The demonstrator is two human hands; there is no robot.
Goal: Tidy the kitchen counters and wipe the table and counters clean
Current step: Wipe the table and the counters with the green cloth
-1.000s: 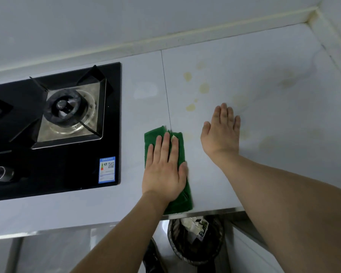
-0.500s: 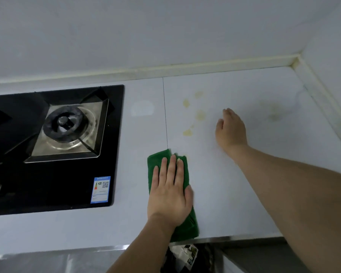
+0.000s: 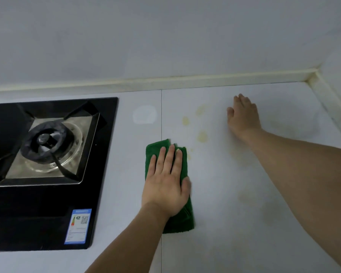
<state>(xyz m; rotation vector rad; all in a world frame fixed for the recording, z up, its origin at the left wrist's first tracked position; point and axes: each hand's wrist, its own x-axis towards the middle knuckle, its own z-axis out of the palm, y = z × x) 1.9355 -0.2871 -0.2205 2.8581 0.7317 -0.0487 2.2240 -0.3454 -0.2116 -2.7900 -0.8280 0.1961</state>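
Note:
A folded green cloth [image 3: 186, 221] lies on the white counter [image 3: 220, 203], just right of a seam in the surface. My left hand [image 3: 165, 182] presses flat on the cloth with straight fingers. My right hand [image 3: 243, 117] rests palm down on the counter farther back and to the right, holding nothing. Several yellowish stains [image 3: 202, 135] mark the counter between the two hands, just beyond the cloth's far edge.
A black glass gas hob [image 3: 98, 174] with a steel burner [image 3: 47, 142] fills the left side. The wall and its cream sealing strip [image 3: 205, 79] run along the back. The corner with the side wall [image 3: 315, 72] is at the far right.
My left hand has pushed the cloth forward towards the stains. My right hand has slid farther back along the counter. The view has tilted up, so the counter's front edge and the bin below are out of sight.

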